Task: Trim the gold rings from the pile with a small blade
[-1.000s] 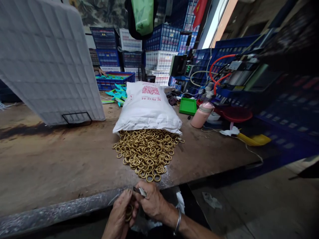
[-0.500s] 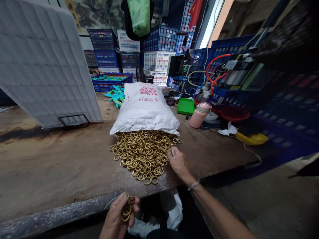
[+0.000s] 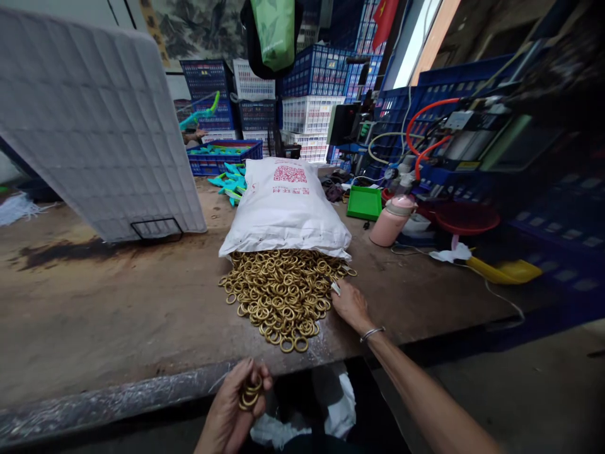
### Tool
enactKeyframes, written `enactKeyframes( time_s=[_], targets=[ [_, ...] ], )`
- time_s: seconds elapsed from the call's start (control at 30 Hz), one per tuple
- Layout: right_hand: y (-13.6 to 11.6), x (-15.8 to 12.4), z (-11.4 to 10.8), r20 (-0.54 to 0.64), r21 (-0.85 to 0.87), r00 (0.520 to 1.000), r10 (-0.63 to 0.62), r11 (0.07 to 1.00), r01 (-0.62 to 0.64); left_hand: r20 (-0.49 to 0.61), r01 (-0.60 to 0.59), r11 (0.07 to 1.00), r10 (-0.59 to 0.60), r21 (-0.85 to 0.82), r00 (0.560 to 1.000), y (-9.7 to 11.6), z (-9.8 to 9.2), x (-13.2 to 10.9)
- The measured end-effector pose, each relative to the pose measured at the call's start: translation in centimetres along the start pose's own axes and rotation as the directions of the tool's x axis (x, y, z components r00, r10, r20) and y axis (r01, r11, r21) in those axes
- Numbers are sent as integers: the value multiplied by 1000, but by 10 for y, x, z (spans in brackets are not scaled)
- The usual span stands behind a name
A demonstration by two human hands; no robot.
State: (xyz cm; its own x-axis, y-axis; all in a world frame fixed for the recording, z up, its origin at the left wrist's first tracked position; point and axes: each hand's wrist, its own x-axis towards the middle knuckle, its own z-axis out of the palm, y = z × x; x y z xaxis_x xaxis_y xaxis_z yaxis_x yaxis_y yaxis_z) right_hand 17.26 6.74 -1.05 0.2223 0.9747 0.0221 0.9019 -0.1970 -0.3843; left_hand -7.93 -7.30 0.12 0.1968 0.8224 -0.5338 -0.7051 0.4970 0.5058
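A heap of brass-coloured rings point(image 3: 283, 293) spills from the mouth of a white sack point(image 3: 288, 208) with red print, lying on the brown table. My left hand point(image 3: 239, 394), low in front of the table edge, is closed around several of the rings. At the right side of the heap, my right hand point(image 3: 350, 304) has its fingers bent against the rings, with something white at a finger. Its fingertips are partly hidden, so what they hold, if anything, cannot be made out. A bracelet circles the right wrist.
A grey padded panel point(image 3: 108, 139) stands on the table's left side. Behind the sack are turquoise parts point(image 3: 231, 183) and a blue crate point(image 3: 224, 157). To the right are a green tray point(image 3: 364, 203), a pink bottle point(image 3: 392, 221) and a yellow scoop point(image 3: 505, 271).
The view has shifted, moving the scene slightly right. My right hand remains beside the heap and my left still holds rings. At the back, a turquoise piece now shows raised above a person's hand.
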Motion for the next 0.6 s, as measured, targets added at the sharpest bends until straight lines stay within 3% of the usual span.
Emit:
enactKeyframes(
  time_s=[0.2,0.37,0.47,0.6],
  targets=[
    [4,-3,-6,-22,84,999,-33,996,34,55,-67,986,59,152,997,-4,6,6],
    [-16,-32,-11,-20,238,990,-137,961,138,16,-142,914,147,380,989,-8,10,13],
    [-41,-60,-9,81,487,948,-308,842,232,13,-183,835,206,519,978,-11,14,16],
    [-67,-86,0,182,696,900,-395,699,165,35,-258,733,305,629,952,-13,18,17]
  ],
)
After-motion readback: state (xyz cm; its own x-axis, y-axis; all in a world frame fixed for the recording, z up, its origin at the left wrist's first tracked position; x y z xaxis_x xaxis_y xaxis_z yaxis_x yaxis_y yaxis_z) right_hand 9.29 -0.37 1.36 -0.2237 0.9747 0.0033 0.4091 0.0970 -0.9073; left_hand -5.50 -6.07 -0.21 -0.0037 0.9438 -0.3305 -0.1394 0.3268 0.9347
